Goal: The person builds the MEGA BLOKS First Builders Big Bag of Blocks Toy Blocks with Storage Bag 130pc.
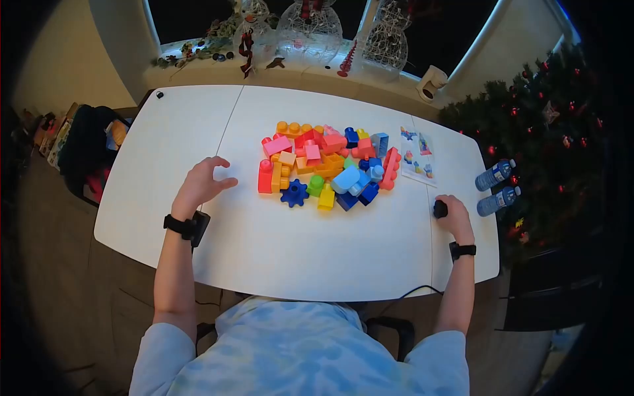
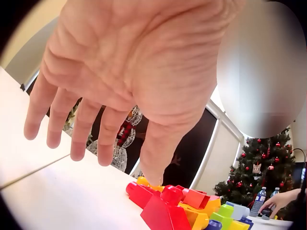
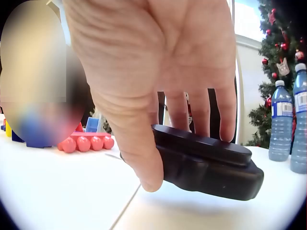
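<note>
My left hand (image 1: 203, 182) hovers over the table left of the block pile, its fingers extended and holding nothing. In the left wrist view its palm and straight fingers (image 2: 82, 129) show above the red blocks (image 2: 165, 208). On the right, my right hand (image 1: 456, 219) grips a small black plastic object (image 3: 206, 165) with rounded edges and a layered body, thumb on the near side, fingers behind. It is close over the tabletop; its exact kind does not show. The pile of toy building blocks (image 1: 314, 153) includes pink, orange, blue and yellow pieces and a dark blue gear (image 1: 294, 193).
A picture sheet (image 1: 417, 156) lies right of the pile. Two water bottles (image 1: 496, 175) are at the table's right edge, near a decorated Christmas tree (image 1: 555, 132). A tiny black item (image 1: 159, 95) sits at the far left corner. A cable (image 1: 419, 288) crosses the front edge.
</note>
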Tool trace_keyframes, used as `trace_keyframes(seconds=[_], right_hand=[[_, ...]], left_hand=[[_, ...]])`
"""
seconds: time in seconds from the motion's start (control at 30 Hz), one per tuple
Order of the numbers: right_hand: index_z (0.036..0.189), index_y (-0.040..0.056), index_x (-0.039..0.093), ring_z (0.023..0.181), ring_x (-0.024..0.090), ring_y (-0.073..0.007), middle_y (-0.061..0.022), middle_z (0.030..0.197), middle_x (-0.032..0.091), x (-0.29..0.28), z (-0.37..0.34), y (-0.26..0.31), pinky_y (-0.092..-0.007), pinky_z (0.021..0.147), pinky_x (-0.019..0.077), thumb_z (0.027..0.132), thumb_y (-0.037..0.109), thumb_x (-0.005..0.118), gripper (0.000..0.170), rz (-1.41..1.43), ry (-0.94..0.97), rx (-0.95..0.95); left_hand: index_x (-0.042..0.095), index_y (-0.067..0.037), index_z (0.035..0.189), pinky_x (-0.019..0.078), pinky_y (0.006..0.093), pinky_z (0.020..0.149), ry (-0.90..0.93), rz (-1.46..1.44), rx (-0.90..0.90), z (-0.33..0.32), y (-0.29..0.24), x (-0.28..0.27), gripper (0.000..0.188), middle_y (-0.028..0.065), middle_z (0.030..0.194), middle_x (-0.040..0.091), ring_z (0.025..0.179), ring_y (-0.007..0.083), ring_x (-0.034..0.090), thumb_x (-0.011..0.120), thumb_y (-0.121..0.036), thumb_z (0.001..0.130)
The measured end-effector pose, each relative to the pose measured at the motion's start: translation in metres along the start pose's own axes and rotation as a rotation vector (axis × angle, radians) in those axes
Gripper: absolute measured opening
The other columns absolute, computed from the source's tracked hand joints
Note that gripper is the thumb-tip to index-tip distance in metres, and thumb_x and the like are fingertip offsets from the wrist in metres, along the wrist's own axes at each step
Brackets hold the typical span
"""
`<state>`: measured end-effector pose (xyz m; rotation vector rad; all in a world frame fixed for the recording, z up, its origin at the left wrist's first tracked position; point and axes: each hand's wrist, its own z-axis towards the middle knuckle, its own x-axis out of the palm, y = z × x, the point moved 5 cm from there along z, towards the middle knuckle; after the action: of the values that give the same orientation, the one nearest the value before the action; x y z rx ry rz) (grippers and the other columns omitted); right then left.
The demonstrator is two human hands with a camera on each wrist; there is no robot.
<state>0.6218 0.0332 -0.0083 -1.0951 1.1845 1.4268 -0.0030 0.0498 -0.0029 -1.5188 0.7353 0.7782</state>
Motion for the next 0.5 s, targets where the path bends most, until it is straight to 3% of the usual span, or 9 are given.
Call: trace_keyframes(seconds=[0.07, 0.17, 0.23, 0.37, 0.5], right_hand=[[0.113, 0.0088, 0.07, 0.102, 0.067, -0.0389, -0.0155, 0.106, 0.07, 0.01, 0.001, 0.001, -0.0436, 0.09, 0.0552, 0.069, -0.005, 0.075, 0.047, 0.016, 0.087, 0.015], [0.111, 0.0099, 0.071, 0.102, 0.067, -0.0379, -0.0145, 0.106, 0.07, 0.015, 0.004, 0.002, -0.043, 0.09, 0.0556, 0.069, -0.005, 0.076, 0.045, -0.014, 0.12, 0.02], [0.114, 0.0107, 0.071, 0.106, 0.066, -0.0376, -0.0152, 0.111, 0.07, 0.015, 0.006, 0.006, -0.0418, 0.092, 0.055, 0.069, -0.004, 0.077, 0.048, -0.015, 0.19, 0.031], [0.12, 0.0091, 0.071, 0.112, 0.065, -0.0383, -0.0166, 0.118, 0.069, -0.005, 0.008, 0.032, -0.0409, 0.096, 0.0539, 0.072, -0.001, 0.079, 0.05, -0.097, 0.129, 0.021], [0.123, 0.0049, 0.069, 0.115, 0.064, -0.0388, -0.0166, 0.124, 0.068, -0.022, 0.031, 0.081, -0.0428, 0.1, 0.0525, 0.078, 0.004, 0.081, 0.046, 0.135, -0.028, -0.079]], left_hand=[[0.071, -0.006, 0.121, 0.0545, 0.0371, 0.09, 0.014, -0.01, -0.021, -0.004, -0.005, 0.001, 0.046, 0.0121, 0.121, 0.073, 0.102, 0.027, 0.068, 0.085, -0.028, 0.083], [0.07, -0.006, 0.122, 0.0542, 0.0398, 0.098, 0.061, -0.027, -0.046, -0.006, 0.003, 0.01, 0.048, 0.0157, 0.125, 0.07, 0.113, 0.0309, 0.067, 0.086, -0.028, 0.082], [0.071, -0.007, 0.121, 0.0547, 0.0373, 0.091, 0.04, 0.02, 0.037, -0.006, 0.008, 0.015, 0.046, 0.0118, 0.125, 0.07, 0.102, 0.027, 0.068, 0.086, -0.025, 0.081], [0.071, -0.007, 0.12, 0.0543, 0.0368, 0.094, 0.053, 0.025, 0.041, -0.007, 0.012, 0.017, 0.046, 0.0118, 0.127, 0.068, 0.108, 0.0277, 0.067, 0.087, -0.024, 0.08], [0.071, -0.007, 0.115, 0.0537, 0.0384, 0.098, 0.054, -0.008, 0.06, -0.01, 0.011, 0.017, 0.045, 0.0115, 0.128, 0.068, 0.115, 0.0302, 0.065, 0.087, -0.024, 0.078]])
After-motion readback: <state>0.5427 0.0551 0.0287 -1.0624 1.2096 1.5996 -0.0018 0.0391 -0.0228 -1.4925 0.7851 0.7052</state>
